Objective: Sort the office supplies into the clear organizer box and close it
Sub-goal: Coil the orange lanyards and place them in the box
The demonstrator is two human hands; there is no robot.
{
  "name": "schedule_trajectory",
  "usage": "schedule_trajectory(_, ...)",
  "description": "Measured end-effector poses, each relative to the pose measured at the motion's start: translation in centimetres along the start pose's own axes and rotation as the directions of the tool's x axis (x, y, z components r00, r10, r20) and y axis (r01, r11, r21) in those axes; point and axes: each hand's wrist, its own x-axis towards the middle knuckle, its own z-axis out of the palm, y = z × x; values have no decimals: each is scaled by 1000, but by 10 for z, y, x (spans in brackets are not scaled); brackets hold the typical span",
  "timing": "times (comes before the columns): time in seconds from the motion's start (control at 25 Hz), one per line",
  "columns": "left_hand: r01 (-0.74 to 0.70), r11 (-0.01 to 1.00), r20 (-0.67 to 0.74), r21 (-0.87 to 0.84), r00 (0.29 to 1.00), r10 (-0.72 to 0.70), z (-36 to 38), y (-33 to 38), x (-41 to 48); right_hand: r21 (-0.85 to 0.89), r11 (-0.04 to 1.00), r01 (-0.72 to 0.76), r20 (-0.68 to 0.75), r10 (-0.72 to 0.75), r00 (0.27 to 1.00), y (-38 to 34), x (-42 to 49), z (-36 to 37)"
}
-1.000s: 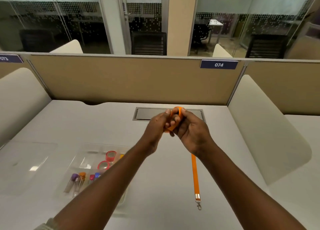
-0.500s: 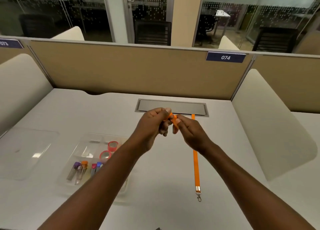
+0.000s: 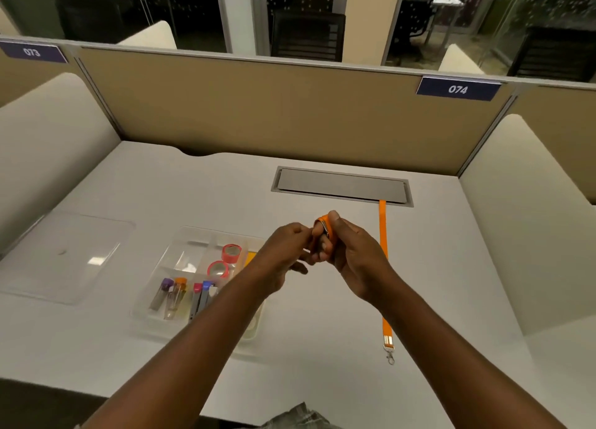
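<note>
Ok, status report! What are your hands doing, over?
Left hand, right hand grip rolled orange strap. Clipped lanyard lies flat, right side. Organizer box open, lid aside. Nothing blocking.

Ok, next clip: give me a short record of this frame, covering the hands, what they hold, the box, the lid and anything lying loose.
hands: left hand and right hand meet above the desk
held: both pinch a rolled orange strap
box: clear box, open, left of the hands
in box: two tape rolls, capped tubes
lid: lid off, flat on the desk left of the box
loose: orange lanyard lying straight, right of the hands, clip at its near end
</note>
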Motion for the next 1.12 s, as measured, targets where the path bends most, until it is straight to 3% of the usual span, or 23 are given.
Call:
schedule_trajectory(0.12, -239, 966, -79, 101, 966, 247, -16, -14, 2, 84, 993, -79, -4, 79, 997, 6, 6, 10)
schedule_trajectory(0.2, -301, 949, -76, 92, 948, 308, -23, -22, -3, 62, 994, -93, -73, 97, 993, 14, 14, 21)
schedule_trajectory(0.36, -245, 969, -121, -20, 963, 240, -39, -38, -7, 39, 994, -107, -171, 112, 979, 34, 30, 49)
schedule_trajectory(0.48, -212, 977, -194, -26, 960, 203, -65, -56, -2, 137, 977, -166, -215, 193, 957, 49, 46, 75)
schedule_trajectory(0.6, -147, 988, -267, -47, 955, 129, -92, -72, 4, 19, 983, -182, -151, 183, 971, 66, 64, 99)
schedule_trajectory(0.84, -88, 987, -313, 135, 941, 127, -155, -99, 24, -214, 951, -223, -348, 139, 927, 111, 102, 138)
schedule_trajectory(1.0, -9, 951, -435, 310, 888, 150, -206, -119, 55, -248, 920, -304, -352, 207, 913, 124, 118, 152)
schedule_trajectory(1.12, 135, 884, -478, 448, 872, 109, -250, -142, 86, -302, 888, -347, -351, 235, 906, 131, 115, 147)
